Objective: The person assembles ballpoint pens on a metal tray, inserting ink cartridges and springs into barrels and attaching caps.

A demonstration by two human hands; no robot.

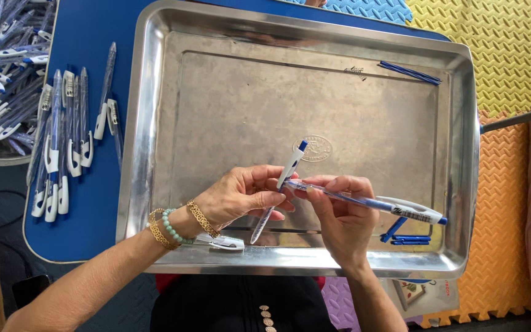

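Left fingers (259, 195) pinch one clear pen (278, 190), right fingers (327, 197) grip another pen (364, 203); keep both steady over the steel tray (155, 123).

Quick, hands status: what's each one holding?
Left hand: closed on an upright pen.
Right hand: closed on a second pen, lying sideways.

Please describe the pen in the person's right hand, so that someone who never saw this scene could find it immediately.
Start at the large metal tray on the blue table. Over its near edge two hands meet; the right hand holds a blue and white pen lying almost level, its end pointing right. The left hand holds the other pen, which stands steeply.
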